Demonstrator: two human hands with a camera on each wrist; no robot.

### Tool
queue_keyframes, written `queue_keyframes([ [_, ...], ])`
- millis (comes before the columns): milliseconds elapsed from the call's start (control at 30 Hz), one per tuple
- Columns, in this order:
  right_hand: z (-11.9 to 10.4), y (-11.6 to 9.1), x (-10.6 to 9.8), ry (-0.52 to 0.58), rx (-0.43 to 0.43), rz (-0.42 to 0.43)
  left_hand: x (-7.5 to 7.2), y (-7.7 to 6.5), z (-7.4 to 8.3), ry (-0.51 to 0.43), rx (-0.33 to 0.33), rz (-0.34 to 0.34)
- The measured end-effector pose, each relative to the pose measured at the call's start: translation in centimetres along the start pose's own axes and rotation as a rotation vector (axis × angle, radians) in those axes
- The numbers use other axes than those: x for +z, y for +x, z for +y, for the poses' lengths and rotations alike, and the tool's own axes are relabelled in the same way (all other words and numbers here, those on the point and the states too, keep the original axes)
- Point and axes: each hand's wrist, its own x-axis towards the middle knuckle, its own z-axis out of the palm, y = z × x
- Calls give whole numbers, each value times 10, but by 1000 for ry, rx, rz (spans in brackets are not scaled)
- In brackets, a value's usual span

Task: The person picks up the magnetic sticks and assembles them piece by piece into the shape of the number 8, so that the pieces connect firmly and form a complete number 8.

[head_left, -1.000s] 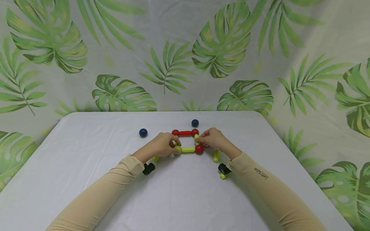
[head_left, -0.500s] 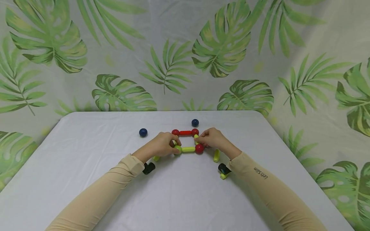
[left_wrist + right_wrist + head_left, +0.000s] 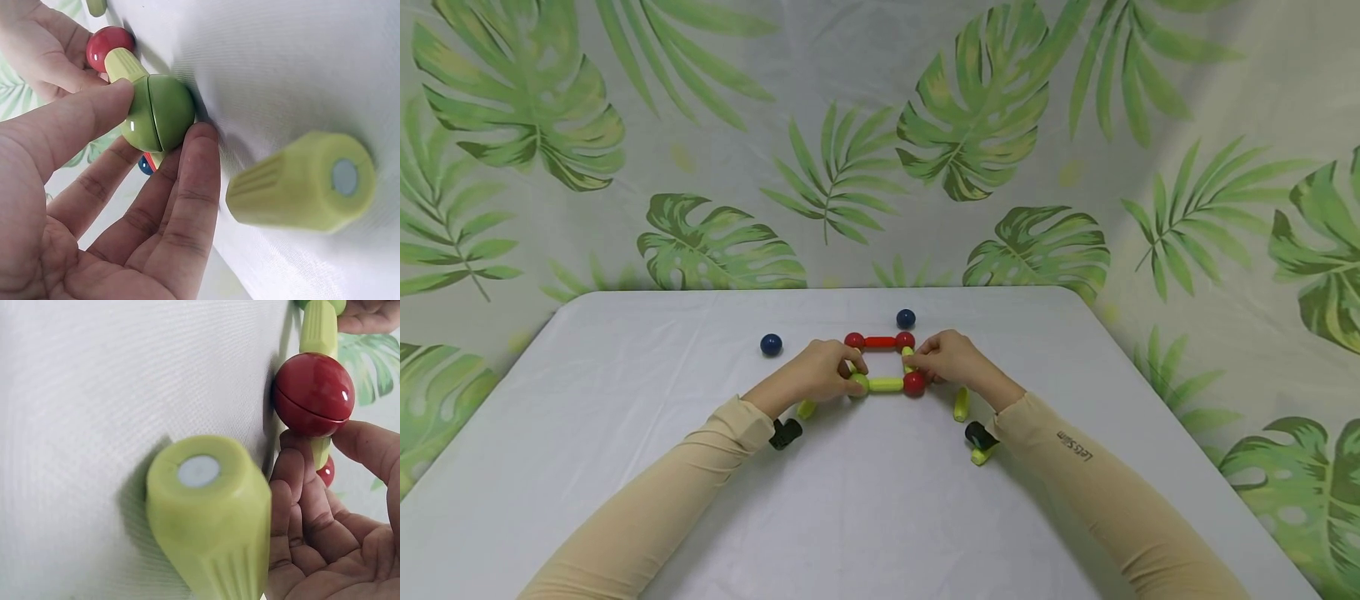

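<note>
A square of magnetic rods and balls lies on the white table. Its far side is a red rod [image 3: 880, 342] between two red balls [image 3: 854, 342]; the near side is a yellow-green rod [image 3: 886, 384]. My left hand [image 3: 827, 371] pinches the green ball [image 3: 159, 112] at the near left corner between thumb and fingers. At the near right corner sits a red ball [image 3: 314, 394]. My right hand [image 3: 952, 358] pinches the right side's yellow-green rod [image 3: 320, 452] just behind that ball, with the thumb touching the ball. My left fingers partly hide the left side rod.
Dark blue balls stand beyond the square, one at the left [image 3: 771, 344] and one at the back [image 3: 906, 318]. Loose yellow-green rods lie near the wrists: one by the left [image 3: 300, 184], two by the right [image 3: 961, 405]. A black camera [image 3: 786, 434] sits under each wrist.
The square and both hands have shifted very slightly away from the person. The grips look the same, and the loose rods and blue balls stay put.
</note>
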Motion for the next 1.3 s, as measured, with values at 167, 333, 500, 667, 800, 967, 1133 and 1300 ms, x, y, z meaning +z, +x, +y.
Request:
queue_keyframes([
  [167,-2,2,0,-2,1,1,-1,1,-2,4,-7,1],
  [333,-1,2,0,-10,-7,-4,-1,2,-3,5,-18,-1],
  [500,-1,-1,-3,-28,-27,1,-1,2,-4,9,-12,-7],
  [667,-1,-3,-6,-61,-69,29,-2,-1,-3,15,-18,-6],
  [800,-4,-6,-9,-108,-125,69,-6,-6,0,35,-6,10],
  [967,-12,-8,-9,-132,-177,88,-13,-13,1,62,-1,31],
  [1133,-22,-11,-6,-150,-230,74,-18,-23,-4,74,-32,50],
  [1300,-30,-12,1,-178,-340,32,-20,-35,-14,74,-70,71],
])
